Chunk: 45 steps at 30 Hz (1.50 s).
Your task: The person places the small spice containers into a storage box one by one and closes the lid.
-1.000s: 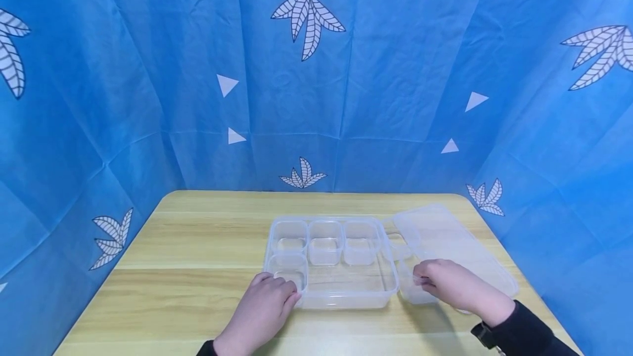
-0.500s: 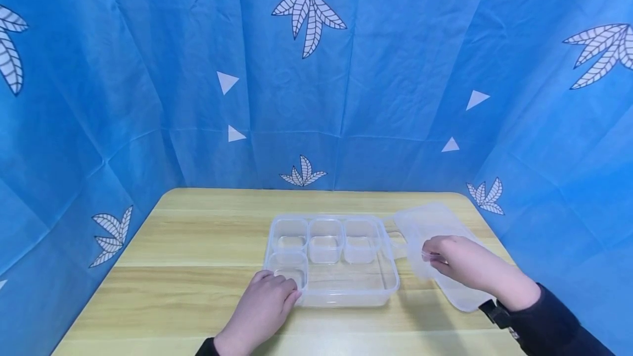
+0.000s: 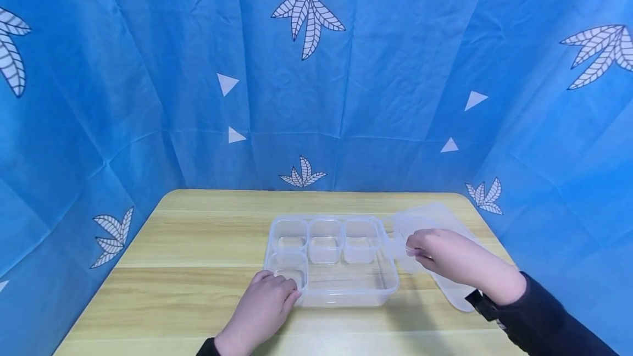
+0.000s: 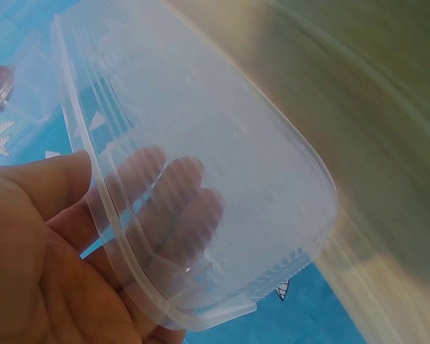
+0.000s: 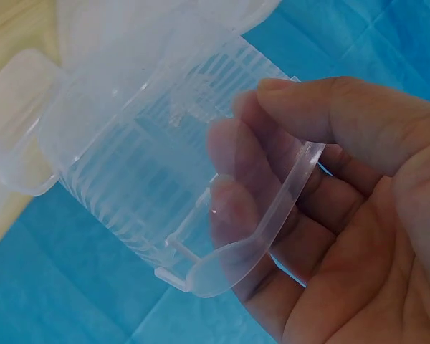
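Observation:
A large clear plastic box stands on the table with several small clear cups inside: three along its back, one at front left. My left hand grips the box's front left corner; in the left wrist view, the thumb of the hand is outside the rim and the fingers show through the wall. My right hand pinches the rim of another small clear cup, held right of the box. In the right wrist view, fingers of the hand show through that cup.
A large translucent lid lies flat on the right of the table, partly under my right hand. Another small clear cup shows at the left in the right wrist view. A blue patterned cloth surrounds the back and sides.
My right hand has lifted the small cup from beside the box's front right, moved it back over the lid, then slightly left. My left hand has stayed on the box.

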Each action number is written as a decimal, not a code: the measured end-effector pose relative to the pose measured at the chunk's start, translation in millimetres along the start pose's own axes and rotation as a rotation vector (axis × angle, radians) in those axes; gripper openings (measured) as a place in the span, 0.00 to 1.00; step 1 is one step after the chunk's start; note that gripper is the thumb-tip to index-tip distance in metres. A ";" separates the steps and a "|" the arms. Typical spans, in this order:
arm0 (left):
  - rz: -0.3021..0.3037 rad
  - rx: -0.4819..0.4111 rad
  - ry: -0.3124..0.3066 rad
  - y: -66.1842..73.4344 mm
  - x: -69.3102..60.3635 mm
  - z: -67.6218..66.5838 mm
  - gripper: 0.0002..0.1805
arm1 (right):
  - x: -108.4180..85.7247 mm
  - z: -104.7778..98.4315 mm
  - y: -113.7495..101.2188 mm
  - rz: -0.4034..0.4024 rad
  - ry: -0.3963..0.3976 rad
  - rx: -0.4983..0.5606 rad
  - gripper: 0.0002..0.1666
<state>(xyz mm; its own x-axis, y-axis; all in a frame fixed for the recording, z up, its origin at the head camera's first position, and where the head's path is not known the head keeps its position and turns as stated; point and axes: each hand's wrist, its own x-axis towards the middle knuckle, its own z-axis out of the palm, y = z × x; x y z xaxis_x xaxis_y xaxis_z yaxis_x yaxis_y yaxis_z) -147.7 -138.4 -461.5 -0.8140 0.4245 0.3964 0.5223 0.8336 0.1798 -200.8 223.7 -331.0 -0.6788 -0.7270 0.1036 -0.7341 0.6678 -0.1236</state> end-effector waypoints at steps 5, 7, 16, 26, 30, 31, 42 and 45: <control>0.001 -0.001 0.005 0.2 -0.1 -0.3 0.10 | 7.1 -2.9 -6.7 -0.008 0.002 0.012 0.22; -0.001 -0.002 0.005 0.5 0.0 -0.7 0.10 | 9.7 -2.9 -8.8 -0.014 0.006 0.012 0.22; 0.001 -0.010 -0.004 0.5 0.6 -0.6 0.10 | 22.5 -0.8 -17.7 -0.058 0.033 0.017 0.22; 0.002 -0.014 0.011 1.1 -0.3 -1.7 0.11 | 37.3 8.4 -34.3 -0.056 0.039 -0.003 0.23; 0.002 -0.011 0.010 0.8 -0.4 -1.0 0.11 | 44.1 14.8 -40.7 -0.061 0.037 0.002 0.23; 0.002 -0.010 0.009 0.7 -0.5 -0.7 0.11 | 45.9 16.4 -42.2 -0.062 0.034 0.002 0.24; -0.003 -0.010 0.002 -1.0 -0.6 1.3 0.10 | 62.8 28.5 -58.9 -0.079 0.054 -0.006 0.23; -0.004 -0.009 0.003 -1.1 -0.6 1.4 0.11 | 66.0 31.5 -62.8 -0.079 0.048 0.005 0.23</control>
<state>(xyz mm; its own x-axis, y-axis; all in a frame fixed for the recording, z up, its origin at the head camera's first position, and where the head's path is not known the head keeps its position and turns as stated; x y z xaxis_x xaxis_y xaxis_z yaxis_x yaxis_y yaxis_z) -148.2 -139.0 -463.2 -0.8156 0.4201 0.3980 0.5212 0.8321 0.1897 -198.8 128.8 -347.5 -0.6189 -0.7690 0.1600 -0.7855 0.6075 -0.1180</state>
